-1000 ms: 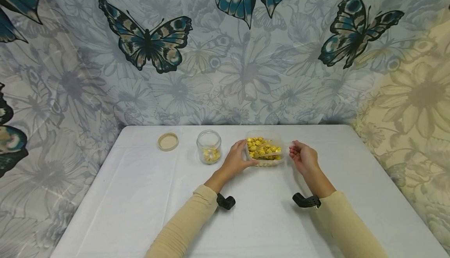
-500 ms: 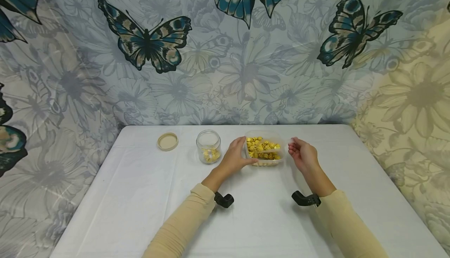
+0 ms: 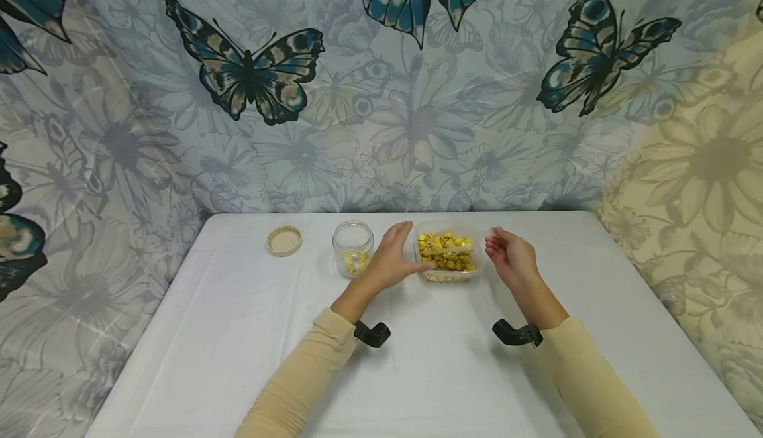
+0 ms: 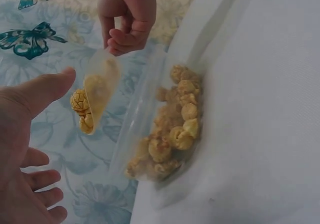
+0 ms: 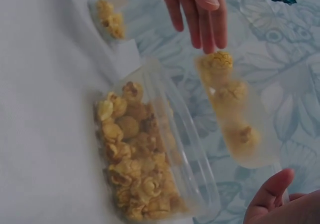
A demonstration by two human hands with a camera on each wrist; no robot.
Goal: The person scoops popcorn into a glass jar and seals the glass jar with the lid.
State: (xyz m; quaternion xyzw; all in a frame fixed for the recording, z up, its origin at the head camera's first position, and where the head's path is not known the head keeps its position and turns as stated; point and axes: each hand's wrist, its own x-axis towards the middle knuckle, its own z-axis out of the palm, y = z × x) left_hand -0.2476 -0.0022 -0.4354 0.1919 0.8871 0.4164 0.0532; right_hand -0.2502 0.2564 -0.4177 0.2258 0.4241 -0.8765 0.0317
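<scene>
Holding a clear plastic scoop (image 5: 235,119) of popcorn above the clear tub (image 3: 448,256) mid-table, the right hand (image 3: 511,259) pinches its handle. The left hand (image 3: 390,260) hangs with fingers straight beside the tub, gripping nothing. Left stand a glass jar (image 3: 353,248) and tan lid (image 3: 284,240); no writing is readable.

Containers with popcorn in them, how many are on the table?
2. A glass jar with a little popcorn at its bottom stands left of the left hand; a clear plastic tub full of popcorn sits between both hands. None seems hidden.
</scene>
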